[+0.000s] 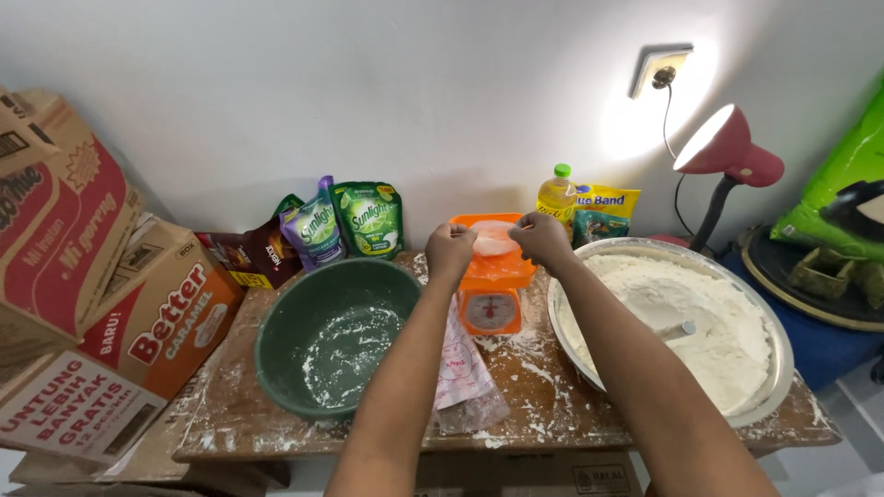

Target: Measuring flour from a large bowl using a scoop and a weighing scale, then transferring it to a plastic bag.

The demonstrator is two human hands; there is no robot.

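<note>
Clear bag of flour (494,237) on orange kitchen scale (491,293), table centre. I pinch its mouth: left hand (450,253) and right hand (542,237), fingers closed on bag edges. Judged: portion weighed, sealing unfinished. Flanking: floured green basin (337,333) left, metal flour bowl (779,333) right. Empty bags (466,373) lie before scale; nothing obstructs.

Stacked cardboard cartons (83,276), brown with red, orange and white panels, stand at the left edge; against the wall lean a dark brown pouch (249,256), a purple pouch (313,230) and a green pouch (370,219); a yellow-and-blue packet (603,213) stands behind the orange scale; a clear plastic bag with red print (460,373) lies on the counter (543,405); a bright green sack (843,189) stands far right.
</note>
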